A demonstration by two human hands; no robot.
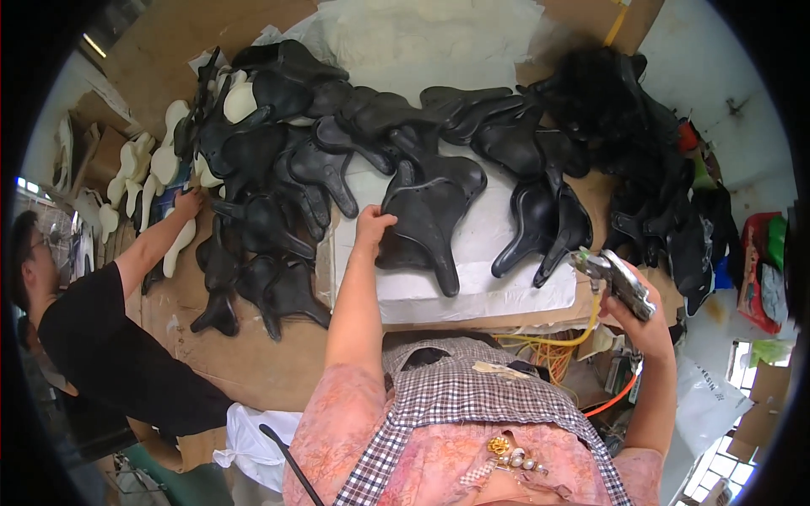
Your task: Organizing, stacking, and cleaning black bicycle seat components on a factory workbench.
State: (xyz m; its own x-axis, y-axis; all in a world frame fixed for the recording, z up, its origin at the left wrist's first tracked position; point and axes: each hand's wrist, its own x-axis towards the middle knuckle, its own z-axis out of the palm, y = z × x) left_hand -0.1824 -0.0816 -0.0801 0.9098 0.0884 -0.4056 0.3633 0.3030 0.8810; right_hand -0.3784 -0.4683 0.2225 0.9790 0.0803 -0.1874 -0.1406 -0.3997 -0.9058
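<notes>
From where I stand, the front edge of the worktop (228,363) runs just before the person's apron (481,384). Near the middle of this edge lies the black saddle (430,223), on a white sheet (506,295), with its narrow nose pointing toward the front. The left hand (371,228) grips its left side edge, with the thumb on top. The right hand (648,325) is closed around a metal tool (624,288), raised near the front right corner, apart from the black saddle.

A bare strip of the white sheet is between the nose and the front edge. Another bare patch separates the black saddle from the two saddles (527,223) at its right. Behind and to the left, the room is tight: a dark heap (253,152) fills the back and reaches the left part, while the front left part of the worktop has free brown surface.

At the left end, a co-worker in black (118,354) stretches a hand (189,202) among cream-coloured pieces (167,169). Below the front edge hangs a yellow hose (591,325). At the right there is a pale wall (726,84), and a red bag (751,291) by it.
</notes>
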